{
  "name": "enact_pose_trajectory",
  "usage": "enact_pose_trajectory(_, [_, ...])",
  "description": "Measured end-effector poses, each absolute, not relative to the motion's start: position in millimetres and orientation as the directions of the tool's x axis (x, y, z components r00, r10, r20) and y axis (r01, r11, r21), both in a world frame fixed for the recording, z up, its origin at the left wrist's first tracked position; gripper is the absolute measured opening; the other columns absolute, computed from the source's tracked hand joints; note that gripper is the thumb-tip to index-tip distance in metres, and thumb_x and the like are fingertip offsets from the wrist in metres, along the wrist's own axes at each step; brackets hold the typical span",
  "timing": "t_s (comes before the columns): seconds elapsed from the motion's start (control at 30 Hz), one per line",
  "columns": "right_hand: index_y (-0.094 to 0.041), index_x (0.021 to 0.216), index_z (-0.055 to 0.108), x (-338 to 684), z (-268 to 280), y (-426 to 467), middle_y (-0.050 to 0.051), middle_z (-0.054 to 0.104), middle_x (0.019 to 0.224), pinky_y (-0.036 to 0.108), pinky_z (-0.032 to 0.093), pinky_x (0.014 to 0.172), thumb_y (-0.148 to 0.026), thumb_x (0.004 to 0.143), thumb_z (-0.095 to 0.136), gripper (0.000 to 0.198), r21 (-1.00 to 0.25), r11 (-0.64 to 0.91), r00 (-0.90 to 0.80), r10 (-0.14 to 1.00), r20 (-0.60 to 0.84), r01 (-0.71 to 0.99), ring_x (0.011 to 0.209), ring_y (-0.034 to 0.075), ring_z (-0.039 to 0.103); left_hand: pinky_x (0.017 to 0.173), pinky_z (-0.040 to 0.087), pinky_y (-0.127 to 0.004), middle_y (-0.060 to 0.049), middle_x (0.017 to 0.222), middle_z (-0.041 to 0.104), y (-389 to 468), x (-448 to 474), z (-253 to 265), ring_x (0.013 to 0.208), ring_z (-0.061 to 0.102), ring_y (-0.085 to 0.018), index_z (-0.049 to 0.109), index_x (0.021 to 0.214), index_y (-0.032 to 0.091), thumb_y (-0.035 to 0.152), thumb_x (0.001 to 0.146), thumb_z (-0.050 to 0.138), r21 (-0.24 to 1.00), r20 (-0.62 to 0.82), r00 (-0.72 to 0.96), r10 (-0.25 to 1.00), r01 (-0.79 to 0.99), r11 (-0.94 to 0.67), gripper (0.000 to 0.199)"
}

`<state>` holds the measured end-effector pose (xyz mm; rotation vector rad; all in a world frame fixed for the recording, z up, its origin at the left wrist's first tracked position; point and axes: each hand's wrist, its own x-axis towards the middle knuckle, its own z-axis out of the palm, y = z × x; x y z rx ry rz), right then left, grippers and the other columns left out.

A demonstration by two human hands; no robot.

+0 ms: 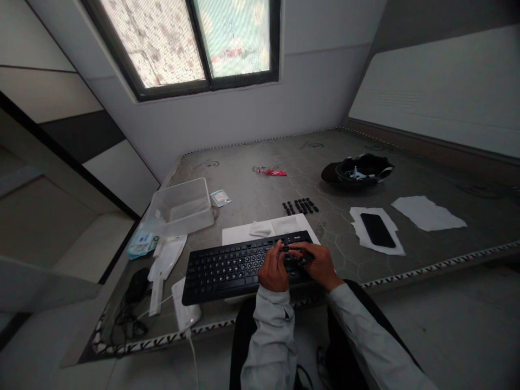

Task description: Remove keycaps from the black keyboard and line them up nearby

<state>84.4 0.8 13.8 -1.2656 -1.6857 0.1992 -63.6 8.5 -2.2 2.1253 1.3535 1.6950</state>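
Observation:
A black keyboard (227, 266) lies tilted across the front of the grey hexagon-patterned surface, partly over white paper. Many of its keys show pale round spots where caps would sit. Over its right part, my left hand (274, 269) is closed with fingertips pinched together at the keys. From the right, my right hand (319, 264) reaches in with its fingers curled close to the left fingertips. Something small and dark shows at these fingers, too small to name. Beyond the keyboard, several small black keycaps (300, 206) are laid out in rows.
A clear plastic bin (182, 208) stands at left. Nearer are a blue packet (142, 242), a black cable (130, 319) and a white power strip (184, 306). On the right lie a phone (377, 230) on paper, a white sheet (428, 213) and a dark cap (357, 170).

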Motion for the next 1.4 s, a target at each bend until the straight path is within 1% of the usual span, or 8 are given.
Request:
enact_pose_trajectory(0.27, [-0.028, 0.106, 0.072, 86, 13, 2, 0.002, 0.076, 0.093, 0.029, 0.052, 0.071, -0.035, 0.090, 0.062, 0.020, -0.606, 0.451, -0.023, 0.814, 0.580, 0.655, 0.077, 0.019, 0.071, 0.087, 0.055, -0.022, -0.006, 0.103, 0.073, 11, -64, -3, 0.096, 0.069, -0.012, 0.068, 0.111, 0.020, 0.016, 0.097, 0.049, 0.568, 0.740, 0.004, 0.673, 0.533, -0.627, 0.025])
enact_pose_trajectory(0.43, [-0.027, 0.104, 0.072, 88, 12, 3, 0.002, 0.076, 0.097, 0.029, 0.052, 0.074, -0.035, 0.090, 0.062, 0.019, -0.565, 0.466, -0.065, 0.807, 0.587, 0.681, 0.082, 0.019, 0.072, 0.088, 0.054, -0.021, -0.005, 0.105, 0.072, 12, -65, -6, 0.098, 0.068, -0.012, 0.067, 0.114, 0.021, 0.016, 0.097, 0.046, 0.575, 0.718, 0.035, 0.695, 0.532, -0.621, 0.027])
enact_pose_trajectory(0.67, [-0.025, 0.109, 0.072, 94, 20, 5, 0.004, 0.076, 0.095, 0.028, 0.052, 0.074, -0.033, 0.093, 0.057, 0.023, -0.435, 0.489, -0.177, 0.793, 0.583, 0.756, 0.080, 0.018, 0.072, 0.085, 0.054, -0.018, -0.005, 0.103, 0.073, 12, -65, -10, 0.095, 0.069, -0.011, 0.067, 0.115, 0.021, 0.015, 0.097, 0.046, 0.570, 0.704, 0.055, 0.708, 0.550, -0.610, 0.029])
enact_pose_trajectory(0.9, [-0.025, 0.103, 0.072, 108, 29, 12, 0.004, 0.076, 0.092, 0.026, 0.049, 0.070, -0.032, 0.092, 0.057, 0.020, -0.285, 0.501, -0.294, 0.787, 0.542, 0.817, 0.075, 0.017, 0.071, 0.083, 0.053, -0.016, -0.003, 0.104, 0.073, 12, -64, -13, 0.094, 0.069, -0.010, 0.067, 0.116, 0.022, 0.013, 0.096, 0.046, 0.614, 0.668, 0.024, 0.744, 0.547, -0.569, 0.029])
enact_pose_trajectory(1.07, [-0.026, 0.102, 0.073, 136, 51, 58, 0.003, 0.076, 0.081, 0.025, 0.044, 0.061, -0.039, 0.090, 0.059, 0.023, -0.279, 0.366, -0.169, 0.823, 0.542, 0.888, 0.067, 0.017, 0.069, 0.075, 0.053, -0.014, 0.000, 0.097, 0.072, 9, -62, -11, 0.083, 0.069, -0.009, 0.070, 0.104, 0.025, 0.016, 0.095, 0.048, 0.650, 0.568, 0.030, 0.823, 0.597, -0.471, 0.025])
enact_pose_trajectory(1.17, [-0.028, 0.106, 0.072, 153, 61, 115, 0.003, 0.076, 0.091, 0.025, 0.044, 0.064, -0.040, 0.086, 0.061, 0.025, -0.282, 0.239, -0.084, 0.880, 0.468, 0.929, 0.077, 0.020, 0.070, 0.071, 0.053, -0.016, 0.002, 0.096, 0.072, 9, -60, -9, 0.077, 0.069, -0.009, 0.070, 0.104, 0.027, 0.014, 0.092, 0.052, 0.637, 0.527, 0.042, 0.849, 0.641, -0.428, 0.026])
enact_pose_trajectory(1.3, [-0.029, 0.107, 0.073, 164, 50, 196, 0.005, 0.076, 0.092, 0.027, 0.042, 0.063, -0.053, 0.084, 0.060, 0.035, -0.182, 0.116, -0.068, 0.966, 0.251, 0.976, 0.083, 0.024, 0.069, 0.067, 0.052, -0.019, 0.002, 0.097, 0.073, 9, -58, -7, 0.077, 0.069, -0.012, 0.069, 0.105, 0.029, 0.014, 0.090, 0.055, 0.625, 0.468, 0.056, 0.882, 0.685, -0.375, 0.026])
enact_pose_trajectory(1.4, [-0.030, 0.109, 0.072, 165, 25, 241, 0.007, 0.074, 0.101, 0.029, 0.043, 0.066, -0.054, 0.083, 0.061, 0.036, -0.148, 0.063, -0.049, 0.994, 0.094, 0.987, 0.089, 0.027, 0.067, 0.065, 0.051, -0.021, 0.002, 0.094, 0.072, 8, -56, -6, 0.075, 0.069, -0.012, 0.069, 0.104, 0.029, 0.013, 0.089, 0.054, 0.636, 0.450, 0.048, 0.892, 0.684, -0.358, 0.026])
